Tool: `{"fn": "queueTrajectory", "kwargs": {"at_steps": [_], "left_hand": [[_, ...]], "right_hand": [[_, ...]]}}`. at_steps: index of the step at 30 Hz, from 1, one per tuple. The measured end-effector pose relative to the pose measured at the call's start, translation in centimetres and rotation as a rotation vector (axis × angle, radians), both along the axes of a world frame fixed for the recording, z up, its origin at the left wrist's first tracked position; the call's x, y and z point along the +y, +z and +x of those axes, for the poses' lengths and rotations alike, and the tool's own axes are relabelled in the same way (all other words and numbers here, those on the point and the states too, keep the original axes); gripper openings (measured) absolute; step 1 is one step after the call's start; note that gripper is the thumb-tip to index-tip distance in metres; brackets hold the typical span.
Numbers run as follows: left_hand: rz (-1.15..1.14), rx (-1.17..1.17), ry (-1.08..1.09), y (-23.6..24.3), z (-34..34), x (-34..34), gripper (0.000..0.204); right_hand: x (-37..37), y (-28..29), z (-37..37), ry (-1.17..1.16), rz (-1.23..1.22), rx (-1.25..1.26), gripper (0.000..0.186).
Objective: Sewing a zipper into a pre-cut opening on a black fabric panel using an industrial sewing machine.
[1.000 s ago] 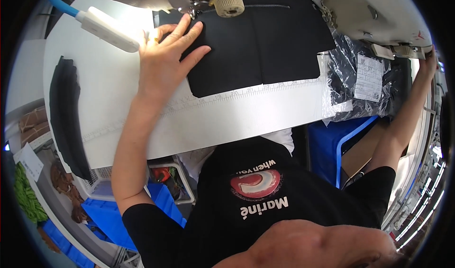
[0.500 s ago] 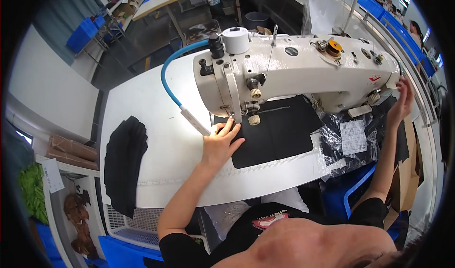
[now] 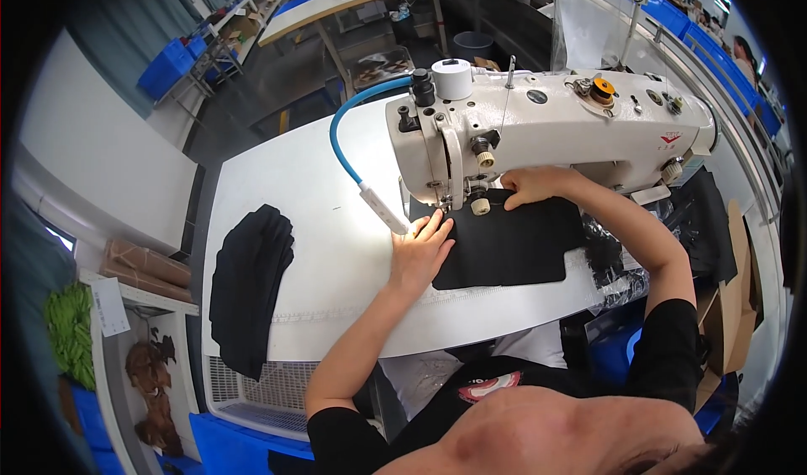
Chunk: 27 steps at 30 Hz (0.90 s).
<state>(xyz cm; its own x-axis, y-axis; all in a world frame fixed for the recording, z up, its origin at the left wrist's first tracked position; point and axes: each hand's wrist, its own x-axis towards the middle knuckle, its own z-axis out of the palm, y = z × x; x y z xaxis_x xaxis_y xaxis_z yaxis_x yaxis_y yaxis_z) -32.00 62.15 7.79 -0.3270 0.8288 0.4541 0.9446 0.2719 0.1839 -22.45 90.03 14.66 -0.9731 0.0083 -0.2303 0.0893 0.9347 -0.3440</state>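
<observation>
A white sewing machine [image 3: 538, 122] stands on a white table, its needle area at the left end. Under it lies a black fabric piece [image 3: 513, 252], flat on the tabletop. My left hand [image 3: 419, 252] rests on the fabric's left edge, fingers stretched out beside the presser foot. Curled at the fabric's far edge, right of the needle, my right hand [image 3: 534, 187] has its thumb down on the cloth; some of its fingertips are hidden. A lamp with a blue flexible neck [image 3: 340, 130] lights the spot by my left fingers.
A stack of black fabric pieces [image 3: 250, 290] lies at the table's left. Clear plastic wrapping [image 3: 618, 286] and dark cloth lie at the right, near a cardboard box [image 3: 735, 307]. A white basket [image 3: 290, 395] sits below the front edge. Another worktable [image 3: 361, 2] stands behind.
My right hand has come from the machine's right end to the fabric beside the needle. My left hand stays on the fabric. The whole view has shifted somewhat.
</observation>
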Motion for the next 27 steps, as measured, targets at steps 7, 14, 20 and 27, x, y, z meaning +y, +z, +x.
{"fn": "queueTrajectory", "kwargs": {"at_steps": [7, 14, 20, 27], "left_hand": [[0.18, -0.289, -0.271, 2.6, 3.8, -0.6, 0.037], [-0.23, -0.229, -0.443, 2.9, 11.6, -2.9, 0.054], [-0.124, -0.192, -0.248, 0.0, 16.3, -4.9, 0.07], [-0.049, -0.24, -0.132, -0.6, 17.9, -4.8, 0.057]], "right_hand": [[-9.9, -3.8, 10.4, -0.392, -0.901, 0.189, 0.031], [-17.2, -3.8, 24.4, -0.578, -1.202, -0.047, 0.034], [-13.7, 0.7, 23.8, -0.176, -0.035, 0.139, 0.032], [3.5, -4.6, 6.7, -0.309, 0.661, 0.585, 0.018]]}}
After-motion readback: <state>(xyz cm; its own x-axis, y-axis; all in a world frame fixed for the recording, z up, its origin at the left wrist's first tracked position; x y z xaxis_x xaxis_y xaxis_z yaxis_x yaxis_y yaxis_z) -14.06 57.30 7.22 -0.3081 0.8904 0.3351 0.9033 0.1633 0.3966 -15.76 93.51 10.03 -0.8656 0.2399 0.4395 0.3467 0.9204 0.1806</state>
